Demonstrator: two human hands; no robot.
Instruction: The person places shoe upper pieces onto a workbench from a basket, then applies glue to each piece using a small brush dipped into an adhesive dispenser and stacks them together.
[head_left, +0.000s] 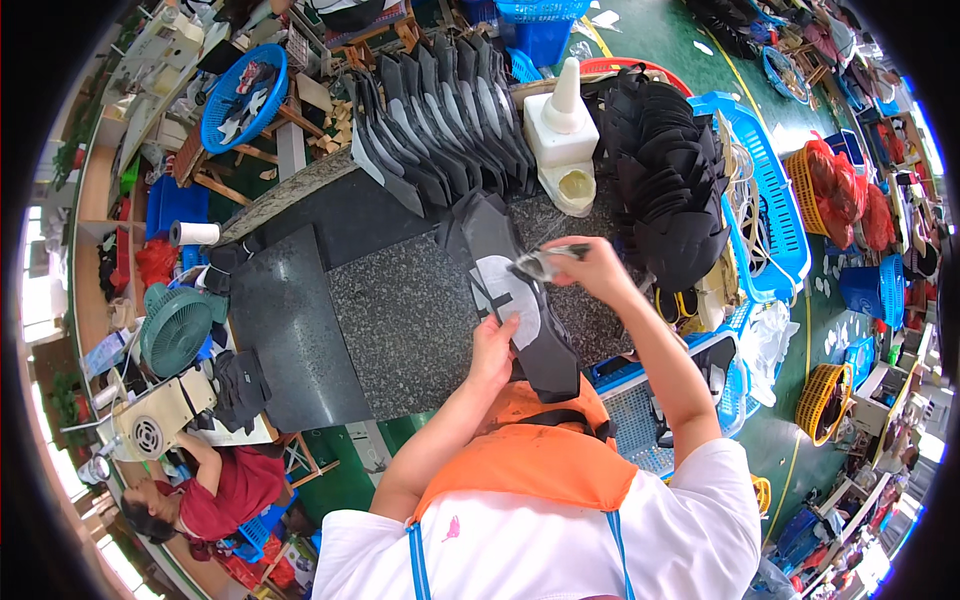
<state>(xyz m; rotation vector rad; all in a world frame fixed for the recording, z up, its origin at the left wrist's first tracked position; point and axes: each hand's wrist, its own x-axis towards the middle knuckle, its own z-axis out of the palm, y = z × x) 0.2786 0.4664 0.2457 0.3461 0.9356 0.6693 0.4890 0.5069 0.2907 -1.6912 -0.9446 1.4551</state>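
Observation:
A black sheet piece [548, 368] with a rounded light-grey patch lies across the near side of the bench, one end towards my body. My left hand [492, 350] is closed on its left edge, with the thumb on top beside the patch. My right hand [590, 270] is closed around the handle of a brush [540, 263], whose bristle end is over the patch's upper edge; whether it touches cannot be made out. Beyond it stands a white glue bottle [562, 130] with a cone top and an open cup at its foot.
Overlapping black and grey pieces [440, 115] fill the bench's back left; black curved pieces [665, 180] are piled at the right. Blue baskets [770, 200] adjoin the right side. A dark board [295, 330] lies left. A person in red [235, 485] sits at a machine, lower left.

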